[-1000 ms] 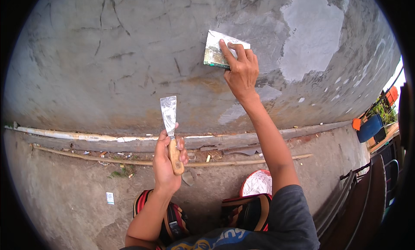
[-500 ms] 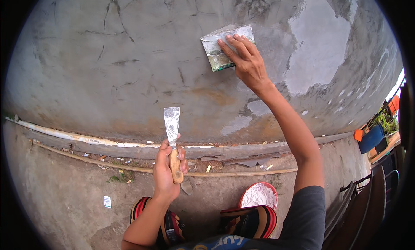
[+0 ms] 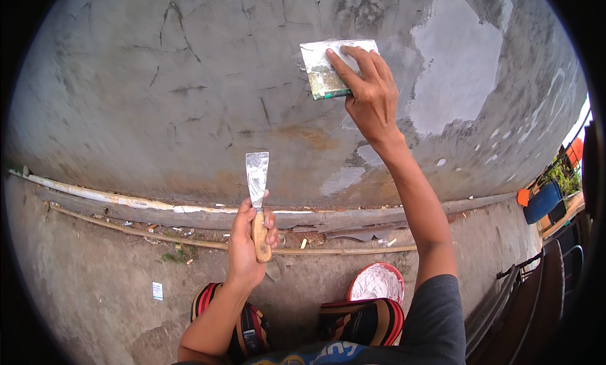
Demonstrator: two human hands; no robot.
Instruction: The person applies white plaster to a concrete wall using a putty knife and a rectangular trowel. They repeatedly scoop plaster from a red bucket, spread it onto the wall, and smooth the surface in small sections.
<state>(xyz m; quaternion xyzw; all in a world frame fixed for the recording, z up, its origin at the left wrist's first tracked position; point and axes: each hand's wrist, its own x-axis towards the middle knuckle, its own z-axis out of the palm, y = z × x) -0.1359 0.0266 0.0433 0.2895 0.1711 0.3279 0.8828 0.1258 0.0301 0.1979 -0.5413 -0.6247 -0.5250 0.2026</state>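
Note:
My right hand [image 3: 374, 95] grips a wide, flat filling blade [image 3: 323, 71] coated in white filler, with a green lower edge. Its fingers lie across the blade's face, and the blade is at the grey wall [image 3: 214, 112], whose surface has dark cracks. In my left hand [image 3: 245, 251], a putty knife [image 3: 257, 175] points upward by its wooden handle, its metal blade smeared with filler. Right of the wide blade, a large pale patch of filler [image 3: 457, 62] covers part of the wall. A red-rimmed bowl of white filler [image 3: 379, 283] stands on the ground by my right knee.
Along the wall's foot run a white pipe [image 3: 120, 199] and a thin pole [image 3: 341, 252], with small litter between. A blue barrel [image 3: 541, 202] stands far right, near wooden boards [image 3: 536, 308]. A small printed packet [image 3: 157, 292] lies on the concrete at left.
My right hand and the wide blade have shifted slightly right, and the blade has turned nearly level. The putty knife in my left hand has moved a little right.

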